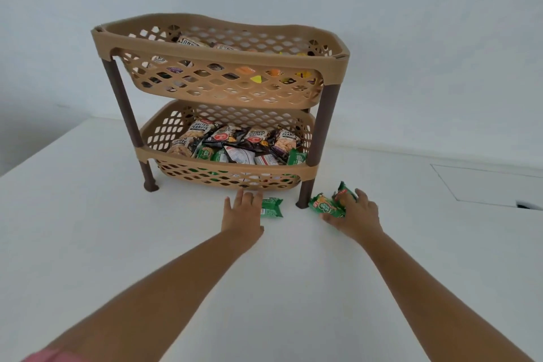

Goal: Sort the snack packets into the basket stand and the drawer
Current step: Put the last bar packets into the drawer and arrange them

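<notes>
A tan two-tier basket stand (223, 57) with brown legs stands on the white table (117, 229). Its lower basket (229, 172) holds salted peanut packets (199, 128) and green packets; the upper tier holds several packets seen through the lattice. My left hand (242, 213) lies flat on the table with straight fingers, its fingertips beside a small green packet (271, 207). My right hand (351, 213) grips green snack packets (327, 206) just right of the stand's front right leg (305, 194).
A rectangular panel outline with a dark notch (526, 205) is set into the tabletop at the right. The table's far edge meets a plain pale wall. A pink sleeve edge (50, 357) shows at bottom left.
</notes>
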